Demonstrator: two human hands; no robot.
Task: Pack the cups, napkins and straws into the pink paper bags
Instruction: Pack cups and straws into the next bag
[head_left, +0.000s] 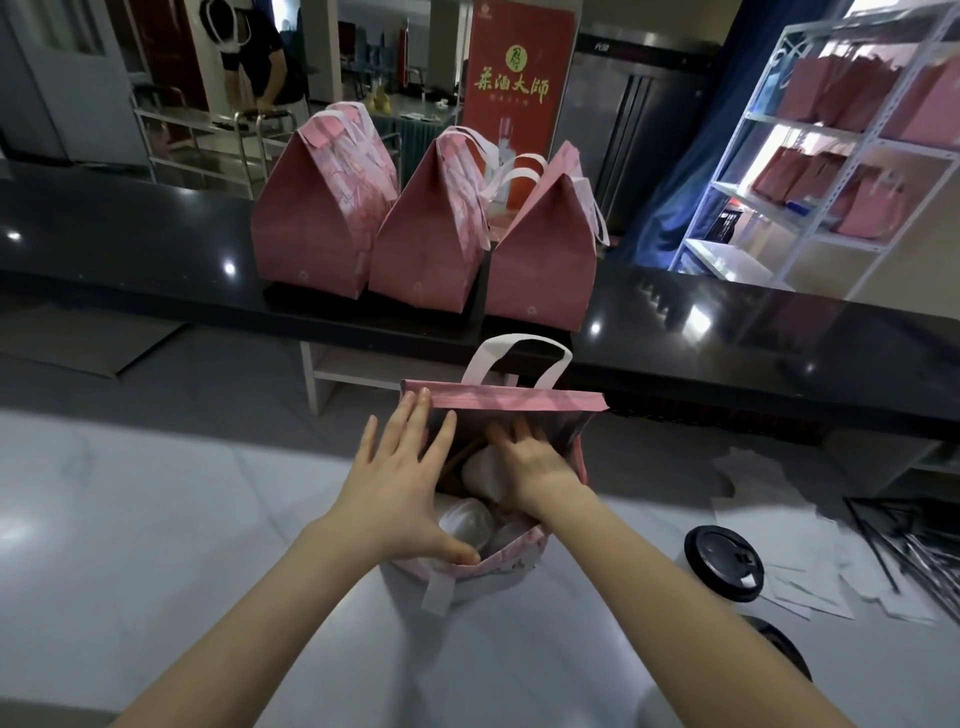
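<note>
An open pink paper bag (519, 402) with white handles stands on the white table in front of me. Inside it I see white-lidded cups (467, 522) and something brown at the left. My left hand (402, 483) lies flat against the bag's left side, fingers straight up to the far rim, thumb at the near rim. My right hand (524, 457) reaches down into the bag with spread fingers; what it touches is hidden. Three closed pink bags (311, 228) (426, 244) (540, 260) stand in a row on the black counter behind.
A cup with a black lid (724, 564) stands to the right, another dark lid (779, 644) nearer me. White napkins (810, 582) and dark wrapped straws (904, 540) lie at the far right. A white shelf (841, 171) holds more pink bags. A person stands far back left.
</note>
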